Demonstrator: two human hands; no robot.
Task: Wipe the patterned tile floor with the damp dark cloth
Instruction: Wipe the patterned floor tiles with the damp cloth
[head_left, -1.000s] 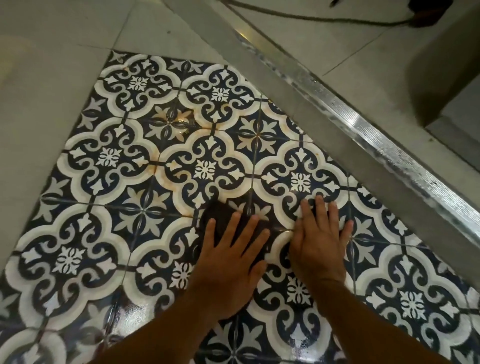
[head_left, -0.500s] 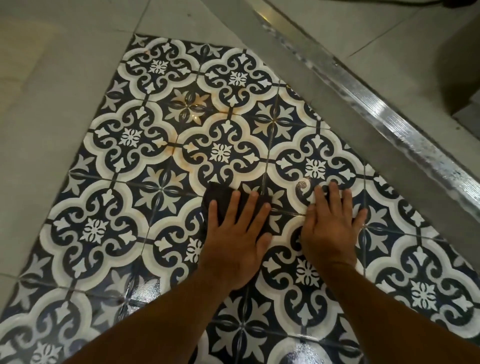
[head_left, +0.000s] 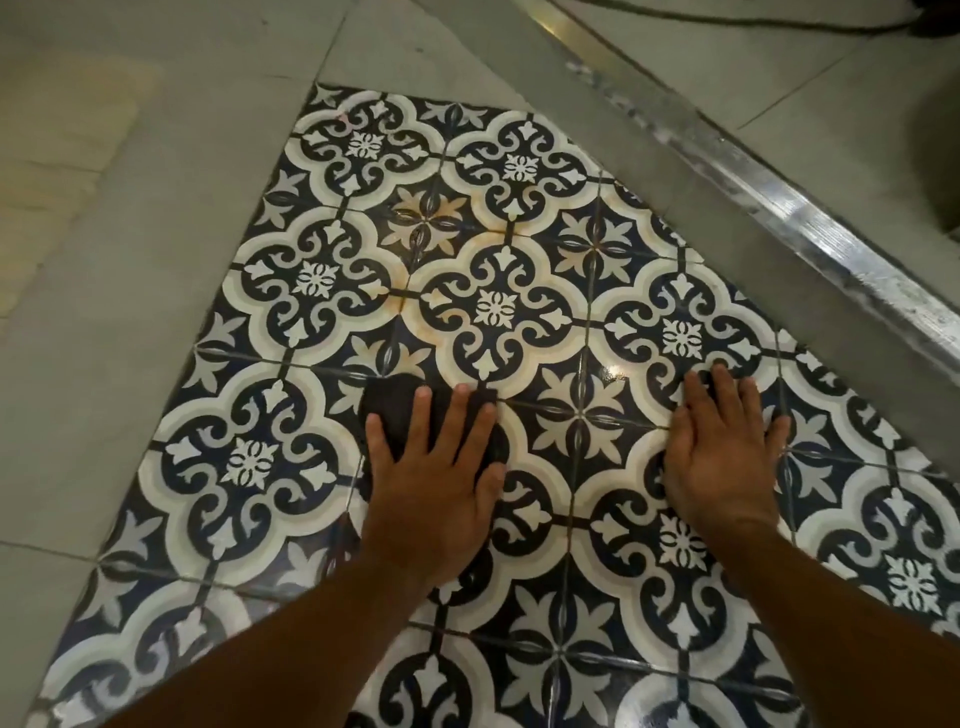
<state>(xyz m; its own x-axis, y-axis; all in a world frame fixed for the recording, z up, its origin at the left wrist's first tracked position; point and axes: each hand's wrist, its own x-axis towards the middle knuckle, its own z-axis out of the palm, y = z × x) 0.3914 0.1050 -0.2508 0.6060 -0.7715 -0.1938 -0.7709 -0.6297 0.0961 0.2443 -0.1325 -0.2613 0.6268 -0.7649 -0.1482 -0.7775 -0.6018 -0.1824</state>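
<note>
I log left hand (head_left: 431, 499) flat on crumpled damp dark cloth (head_left: 397, 415), left of middle on glossy blue-and-white patterned tile floor (head_left: 311, 280); right hand (head_left: 722, 462) flat on bare tile, might skid if wet.

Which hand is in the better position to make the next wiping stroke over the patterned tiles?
Left. The left hand lies flat on the dark cloth, fingers spread over it, ready to push. The right hand rests flat on bare tile, apart from the cloth.
</note>
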